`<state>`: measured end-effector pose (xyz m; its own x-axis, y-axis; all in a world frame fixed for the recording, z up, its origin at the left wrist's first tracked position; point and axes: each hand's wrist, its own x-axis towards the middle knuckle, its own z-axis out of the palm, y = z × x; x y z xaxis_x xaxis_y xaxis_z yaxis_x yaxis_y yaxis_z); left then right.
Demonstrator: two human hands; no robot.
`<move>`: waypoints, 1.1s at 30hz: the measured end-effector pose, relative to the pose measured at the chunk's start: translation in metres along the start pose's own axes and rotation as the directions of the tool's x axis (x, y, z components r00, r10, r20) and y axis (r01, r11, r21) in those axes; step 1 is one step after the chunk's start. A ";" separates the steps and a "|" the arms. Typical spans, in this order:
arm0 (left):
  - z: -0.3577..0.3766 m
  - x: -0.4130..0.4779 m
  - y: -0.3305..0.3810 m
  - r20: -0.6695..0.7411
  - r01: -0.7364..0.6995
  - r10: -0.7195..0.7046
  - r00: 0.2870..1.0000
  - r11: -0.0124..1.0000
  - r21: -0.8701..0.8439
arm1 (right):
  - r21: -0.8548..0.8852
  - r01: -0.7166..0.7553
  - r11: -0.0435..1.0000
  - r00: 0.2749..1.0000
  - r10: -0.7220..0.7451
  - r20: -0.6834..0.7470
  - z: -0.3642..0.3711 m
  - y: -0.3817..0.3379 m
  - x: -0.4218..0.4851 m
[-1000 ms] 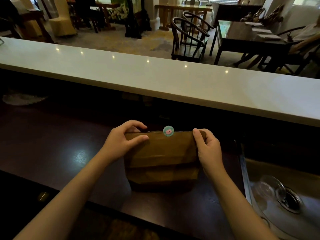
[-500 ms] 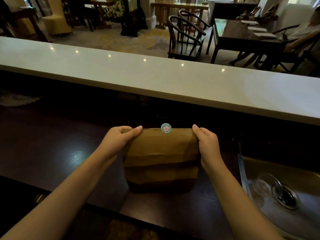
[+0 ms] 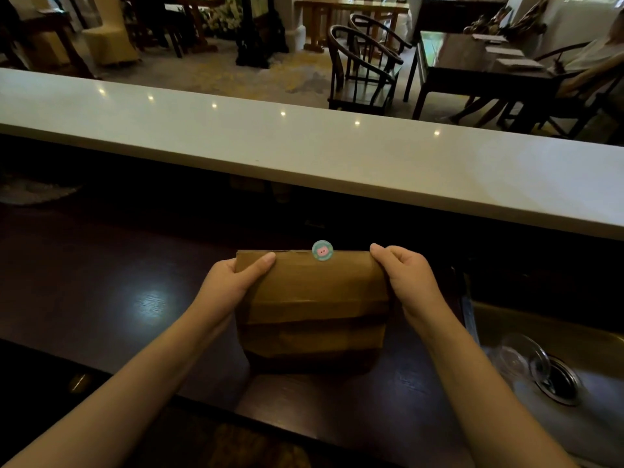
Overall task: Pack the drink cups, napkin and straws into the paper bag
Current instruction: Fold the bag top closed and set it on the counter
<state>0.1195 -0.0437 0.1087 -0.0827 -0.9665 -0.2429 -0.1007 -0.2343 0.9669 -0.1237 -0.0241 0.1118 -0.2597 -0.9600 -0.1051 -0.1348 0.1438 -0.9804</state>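
Observation:
A brown paper bag (image 3: 314, 309) stands upright on the dark counter (image 3: 101, 282), its top folded over and held down by a round teal sticker (image 3: 322, 250) with a pink figure. My left hand (image 3: 233, 282) grips the bag's upper left corner, thumb across the front. My right hand (image 3: 408, 278) holds the upper right corner, fingers wrapped over the side. The cups, napkin and straws are not visible; the bag's inside is hidden.
A raised white ledge (image 3: 337, 157) runs across behind the counter. A steel sink (image 3: 553, 376) with a drain and a clear cup or lid lies at the right. Dark chairs (image 3: 364, 65) and tables stand in the room beyond.
Both hands have shifted from pinching the folded top edge to gripping the bag's upper corners. The fold now lies flat under the sticker. The bag stays in place.

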 end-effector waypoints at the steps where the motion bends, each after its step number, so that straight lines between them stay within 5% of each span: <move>1: 0.004 -0.001 0.001 -0.036 0.004 -0.006 0.999 0.999 -0.032 | 0.018 -0.027 0.999 0.999 0.028 -0.020 0.002 0.000 0.000; 4: 0.006 0.000 0.001 -0.163 -0.010 -0.005 0.987 0.996 -0.090 | 0.073 -0.098 0.993 0.993 0.102 -0.061 0.009 0.001 -0.004; 8: 0.002 0.002 0.000 -0.254 -0.225 0.308 0.917 0.924 0.308 | 0.009 -0.123 0.992 0.992 0.123 -0.020 0.011 0.001 -0.002; 9: 0.001 0.001 0.002 -0.201 -0.315 0.440 0.875 0.834 0.454 | -0.002 -0.130 0.992 0.991 0.130 -0.015 0.011 0.001 -0.001; 11: 0.000 0.001 0.003 0.098 -0.481 0.635 0.767 0.465 0.743 | -0.015 -0.143 0.990 0.990 0.143 -0.003 0.010 0.002 0.001; 13: 0.002 -0.001 -0.001 0.361 -0.515 0.574 0.735 0.125 0.848 | -0.034 -0.153 0.988 0.988 0.153 0.005 0.009 0.004 0.002; 18: 0.000 0.005 -0.017 0.492 -0.488 0.367 0.789 -0.111 0.866 | -0.076 -0.201 0.977 0.979 0.203 0.021 0.006 0.015 0.006; 22: -0.003 0.004 -0.017 0.559 -0.525 0.351 0.751 -0.197 0.828 | -0.151 -0.173 0.973 0.984 0.177 0.013 0.005 0.023 0.008; 25: -0.004 0.005 -0.015 0.599 -0.574 0.342 0.724 -0.182 0.798 | -0.427 0.094 0.899 0.995 -0.074 0.063 0.003 0.024 0.006; 28: -0.006 0.006 -0.016 0.612 -0.585 0.313 0.727 -0.186 0.790 | -0.583 0.374 0.721 0.923 -0.226 0.313 -0.001 0.026 -0.008; 33: -0.008 0.010 -0.020 0.605 -0.629 0.225 0.763 0.045 0.776 | -0.712 0.500 0.493 0.863 -0.217 0.456 -0.010 0.040 -0.020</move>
<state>0.1287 -0.0491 0.0878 -0.6861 -0.7274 -0.0147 -0.7222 0.6784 0.1353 -0.1338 0.0034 0.0766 0.2409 -0.9694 0.0463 -0.8772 -0.2379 -0.4170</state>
